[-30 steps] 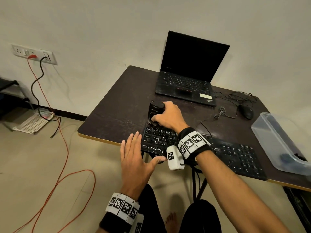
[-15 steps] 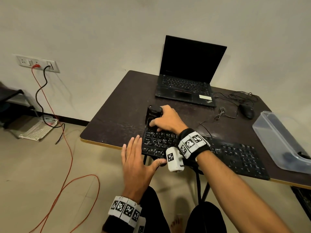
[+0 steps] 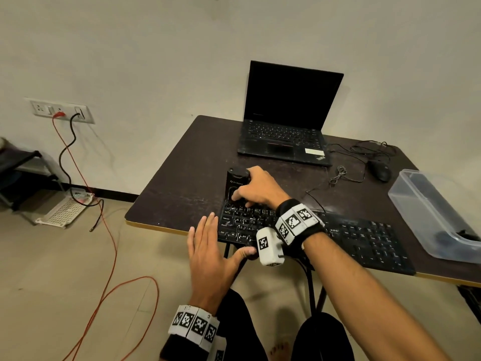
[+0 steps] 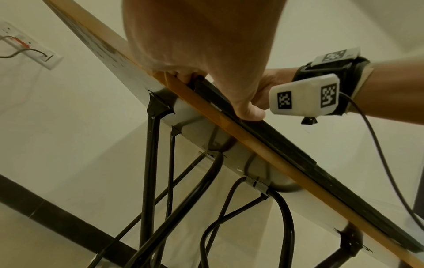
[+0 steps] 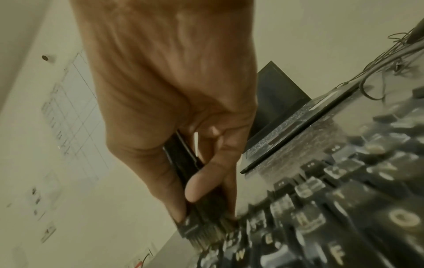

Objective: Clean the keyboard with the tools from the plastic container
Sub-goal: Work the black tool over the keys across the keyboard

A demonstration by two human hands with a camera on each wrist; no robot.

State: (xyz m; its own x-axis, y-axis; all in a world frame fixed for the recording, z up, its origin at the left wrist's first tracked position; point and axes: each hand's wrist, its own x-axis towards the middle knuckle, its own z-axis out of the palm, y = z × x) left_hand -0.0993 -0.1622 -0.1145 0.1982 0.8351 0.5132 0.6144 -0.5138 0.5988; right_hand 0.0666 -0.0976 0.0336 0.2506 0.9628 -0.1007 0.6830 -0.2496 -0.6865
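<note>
A black keyboard (image 3: 364,241) lies along the table's front edge. My right hand (image 3: 257,188) grips a black brush tool (image 3: 235,182) upright at the keyboard's far-left corner. In the right wrist view the fingers wrap the tool (image 5: 183,159) and its bristles (image 5: 206,234) touch the top-left keys of the keyboard (image 5: 344,217). My left hand (image 3: 208,246) lies flat at the keyboard's left end with straight fingers, thumb against its front edge. The left wrist view shows the left hand (image 4: 206,45) from below, its thumb on the keyboard's front edge (image 4: 286,145).
A clear plastic container (image 3: 426,214) with something dark inside sits at the table's right edge. An open black laptop (image 3: 283,136) stands at the back, with a mouse (image 3: 380,170) and loose cables to its right. The dark table (image 3: 187,178) has black folding legs (image 4: 149,163).
The right hand has shifted the tool only slightly at the keyboard's far-left corner. The left hand has kept its place at the left end. The head view has tilted.
</note>
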